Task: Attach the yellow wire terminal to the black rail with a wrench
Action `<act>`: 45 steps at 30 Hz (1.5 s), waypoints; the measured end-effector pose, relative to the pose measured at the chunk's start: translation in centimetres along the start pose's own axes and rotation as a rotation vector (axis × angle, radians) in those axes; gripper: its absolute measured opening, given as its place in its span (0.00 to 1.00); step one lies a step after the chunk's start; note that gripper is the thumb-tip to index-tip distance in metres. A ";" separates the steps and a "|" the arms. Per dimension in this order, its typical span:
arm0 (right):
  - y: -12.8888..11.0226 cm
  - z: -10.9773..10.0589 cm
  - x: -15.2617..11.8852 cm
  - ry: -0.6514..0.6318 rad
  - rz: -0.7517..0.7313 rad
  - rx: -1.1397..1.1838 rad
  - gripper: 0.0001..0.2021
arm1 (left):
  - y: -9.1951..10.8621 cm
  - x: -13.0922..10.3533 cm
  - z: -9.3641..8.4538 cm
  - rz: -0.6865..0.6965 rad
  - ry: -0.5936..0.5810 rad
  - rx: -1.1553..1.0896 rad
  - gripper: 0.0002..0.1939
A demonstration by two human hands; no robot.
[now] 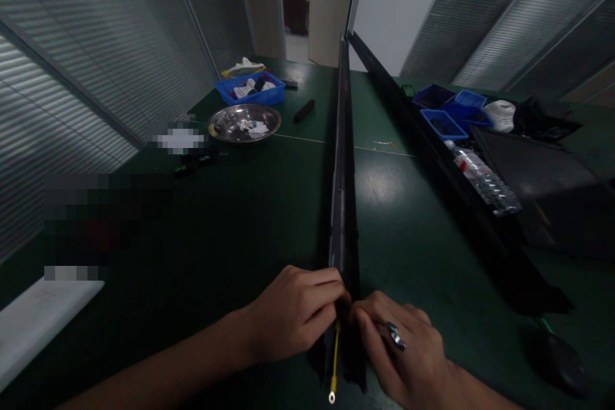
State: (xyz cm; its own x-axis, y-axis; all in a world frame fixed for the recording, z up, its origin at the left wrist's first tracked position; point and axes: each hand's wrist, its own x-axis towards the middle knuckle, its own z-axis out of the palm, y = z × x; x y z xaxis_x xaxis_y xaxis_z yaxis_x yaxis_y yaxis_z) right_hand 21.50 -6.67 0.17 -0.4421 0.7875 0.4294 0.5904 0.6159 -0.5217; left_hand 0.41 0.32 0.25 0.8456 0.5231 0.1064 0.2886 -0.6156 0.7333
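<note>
- Head view: the black bar [339, 198] lies on the green table [259, 218], between the hands, long axis running away from the person.
- Left hand [305, 317] curls over the bar's left edge; hidden fingertips, grip cannot be told.
- Right hand [408, 349] is closed around a metal tool [396, 336], fingertips close beside the left's.
- Yellow wire [336, 359] points toward the person.

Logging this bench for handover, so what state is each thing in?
Middle black rail: lying on the table
Yellow wire: ring end free
Left hand: curled at the rail, fingertips hidden
Right hand: gripping a metal tool
Steel bowl: holding white scraps
Left blue bin: loaded
Plastic bottle: on its side
Door: open
Blinds: lowered
</note>
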 end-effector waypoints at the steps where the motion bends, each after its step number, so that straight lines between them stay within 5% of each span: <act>1: 0.1 -0.1 0.1 -0.013 -0.001 0.011 0.11 | 0.0 0.0 0.0 0.000 0.000 0.000 0.12; 26: 1.6 -2.6 2.0 -0.374 0.007 0.217 0.16 | 0.0 0.0 0.1 0.009 0.028 -0.004 0.09; 29: 1.4 -2.6 1.9 -0.328 0.008 0.178 0.15 | 0.0 0.0 0.2 0.002 0.030 -0.004 0.10; 35: 0.4 -1.5 1.1 -0.036 0.082 0.161 0.10 | 0.0 0.1 0.0 0.008 0.012 -0.006 0.12; 45: -0.4 0.0 0.0 0.095 0.086 0.065 0.10 | 0.1 0.1 -0.1 0.005 0.005 0.007 0.13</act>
State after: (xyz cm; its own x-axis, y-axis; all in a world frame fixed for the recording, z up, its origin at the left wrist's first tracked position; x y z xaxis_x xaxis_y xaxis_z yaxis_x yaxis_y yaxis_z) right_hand 21.28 -6.88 0.40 -0.3239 0.8337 0.4472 0.5767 0.5487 -0.6053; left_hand 0.46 0.33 0.40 0.8446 0.5232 0.1137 0.2876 -0.6224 0.7279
